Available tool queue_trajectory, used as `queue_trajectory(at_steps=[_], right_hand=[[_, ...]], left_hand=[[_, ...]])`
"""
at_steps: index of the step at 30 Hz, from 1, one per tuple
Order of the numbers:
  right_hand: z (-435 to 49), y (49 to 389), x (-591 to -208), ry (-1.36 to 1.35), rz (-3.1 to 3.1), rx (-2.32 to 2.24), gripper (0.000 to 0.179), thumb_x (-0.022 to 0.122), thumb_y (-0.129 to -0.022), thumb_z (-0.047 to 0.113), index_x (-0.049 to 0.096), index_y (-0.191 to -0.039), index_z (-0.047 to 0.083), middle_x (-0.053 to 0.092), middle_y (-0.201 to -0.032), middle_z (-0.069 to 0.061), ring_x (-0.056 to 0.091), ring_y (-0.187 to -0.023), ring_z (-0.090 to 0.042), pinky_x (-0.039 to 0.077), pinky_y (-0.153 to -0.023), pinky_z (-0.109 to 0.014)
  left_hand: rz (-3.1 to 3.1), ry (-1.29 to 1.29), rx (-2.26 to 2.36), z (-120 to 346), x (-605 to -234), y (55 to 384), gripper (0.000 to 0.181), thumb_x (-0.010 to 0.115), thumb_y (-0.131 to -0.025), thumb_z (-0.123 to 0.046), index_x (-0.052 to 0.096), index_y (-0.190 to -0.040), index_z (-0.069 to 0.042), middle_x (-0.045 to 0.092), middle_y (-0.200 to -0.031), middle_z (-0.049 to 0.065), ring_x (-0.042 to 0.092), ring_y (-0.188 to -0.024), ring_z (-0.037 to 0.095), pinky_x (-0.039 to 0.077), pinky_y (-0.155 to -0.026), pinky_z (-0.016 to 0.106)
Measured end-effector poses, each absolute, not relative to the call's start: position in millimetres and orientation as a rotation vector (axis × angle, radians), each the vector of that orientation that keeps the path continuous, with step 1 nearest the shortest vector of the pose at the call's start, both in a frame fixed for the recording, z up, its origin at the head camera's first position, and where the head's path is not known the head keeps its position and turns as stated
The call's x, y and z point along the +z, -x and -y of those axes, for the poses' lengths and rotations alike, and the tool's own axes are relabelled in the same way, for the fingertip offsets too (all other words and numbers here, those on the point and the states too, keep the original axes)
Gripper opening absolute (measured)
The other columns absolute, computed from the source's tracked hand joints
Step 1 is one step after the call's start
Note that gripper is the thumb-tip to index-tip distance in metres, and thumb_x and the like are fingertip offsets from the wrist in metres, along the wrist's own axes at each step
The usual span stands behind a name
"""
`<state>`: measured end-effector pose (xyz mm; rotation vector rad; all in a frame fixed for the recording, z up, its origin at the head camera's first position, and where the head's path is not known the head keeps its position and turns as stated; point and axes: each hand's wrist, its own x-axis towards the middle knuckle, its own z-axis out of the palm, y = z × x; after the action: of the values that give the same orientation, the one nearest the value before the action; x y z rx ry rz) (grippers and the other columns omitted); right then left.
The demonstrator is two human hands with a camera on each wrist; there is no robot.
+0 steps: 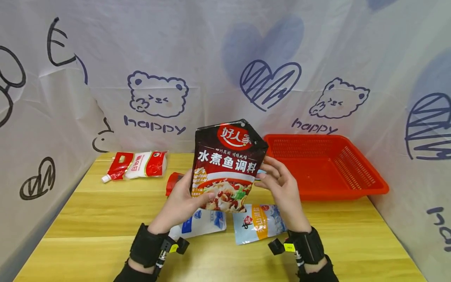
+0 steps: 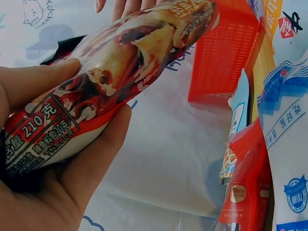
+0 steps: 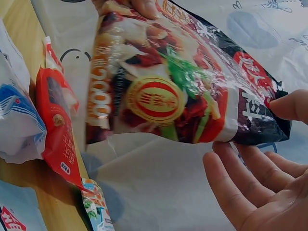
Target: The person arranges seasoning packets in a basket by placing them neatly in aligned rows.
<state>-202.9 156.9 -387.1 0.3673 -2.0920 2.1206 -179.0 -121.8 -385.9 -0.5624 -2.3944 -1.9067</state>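
Note:
Held up over the table is a black and red fish seasoning packet (image 1: pixel 229 168) with a picture of food on its front and its top corners bent. My left hand (image 1: pixel 184 199) grips its lower left side, thumb across the front; the left wrist view shows the packet (image 2: pixel 115 82) between thumb and fingers. On the other side is my right hand (image 1: pixel 282 188), its fingers loosely extended at the packet's edge. In the right wrist view the right thumb (image 3: pixel 291 106) overlaps the dark top end, and the fingertips sit right at the lower edge.
A red plastic basket (image 1: pixel 327 168) stands at the back right. A red and white spouted bag (image 1: pixel 137 165) lies back left. Nearer are a light blue and orange packet (image 1: pixel 258 223), a white and blue bag (image 1: pixel 206 223) and a partly hidden red packet (image 1: pixel 172 182).

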Motion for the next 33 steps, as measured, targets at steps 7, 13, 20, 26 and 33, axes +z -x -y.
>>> queue_trajectory(at_steps=[7, 13, 20, 26, 33], right_hand=[[-158.5, 202.6, -384.9, -0.337, 2.178, 2.143, 0.057, 0.072, -0.098, 0.010, 0.048, -0.150, 0.008, 0.069, -0.128, -0.012, 0.072, -0.102, -0.021, 0.063, -0.086, -0.040], [-161.0, 202.5, -385.7, -0.285, 2.383, 2.047, 0.058, 0.080, -0.094, 0.020, 0.053, -0.144, 0.006, 0.069, -0.130, -0.017, 0.070, -0.108, -0.027, 0.060, -0.089, -0.035], [-164.0, 204.3, -388.5, -0.321, 2.374, 2.068, 0.050, 0.079, -0.094, 0.014, 0.059, -0.138, 0.001, 0.070, -0.126, -0.020, 0.072, -0.104, -0.028, 0.063, -0.083, -0.036], [-162.9, 204.3, -389.3, -0.252, 2.336, 2.099, 0.046, 0.078, -0.095, 0.015, 0.061, -0.135, 0.000, 0.072, -0.123, -0.020, 0.074, -0.100, -0.022, 0.063, -0.081, -0.037], [-158.5, 203.0, -389.3, -0.186, 2.240, 2.117, 0.040, 0.075, -0.097, 0.012, 0.063, -0.133, -0.002, 0.074, -0.119, -0.018, 0.075, -0.096, -0.019, 0.063, -0.082, -0.035]], left_hand=[[2.466, 0.614, -1.871, 121.5, -386.4, 178.6, 0.066, 0.077, -0.093, -0.005, 0.046, -0.151, -0.013, 0.063, -0.138, 0.011, 0.067, -0.115, 0.029, 0.059, -0.095, 0.044], [2.530, 0.673, -1.880, 120.8, -387.3, 178.5, 0.069, 0.078, -0.092, -0.006, 0.045, -0.153, -0.014, 0.064, -0.138, 0.009, 0.066, -0.115, 0.027, 0.057, -0.098, 0.045], [2.538, 0.733, -1.879, 119.2, -389.0, 178.7, 0.073, 0.080, -0.092, -0.009, 0.044, -0.155, -0.017, 0.062, -0.141, 0.007, 0.065, -0.119, 0.026, 0.055, -0.101, 0.047], [2.563, 0.680, -1.873, 118.1, -389.7, 178.5, 0.074, 0.082, -0.091, -0.014, 0.045, -0.155, -0.015, 0.064, -0.138, 0.008, 0.066, -0.115, 0.025, 0.057, -0.098, 0.044], [2.503, 0.451, -1.935, 119.9, -391.4, 181.0, 0.067, 0.088, -0.084, -0.016, 0.057, -0.143, -0.005, 0.069, -0.125, 0.013, 0.070, -0.103, 0.027, 0.062, -0.085, 0.039]])
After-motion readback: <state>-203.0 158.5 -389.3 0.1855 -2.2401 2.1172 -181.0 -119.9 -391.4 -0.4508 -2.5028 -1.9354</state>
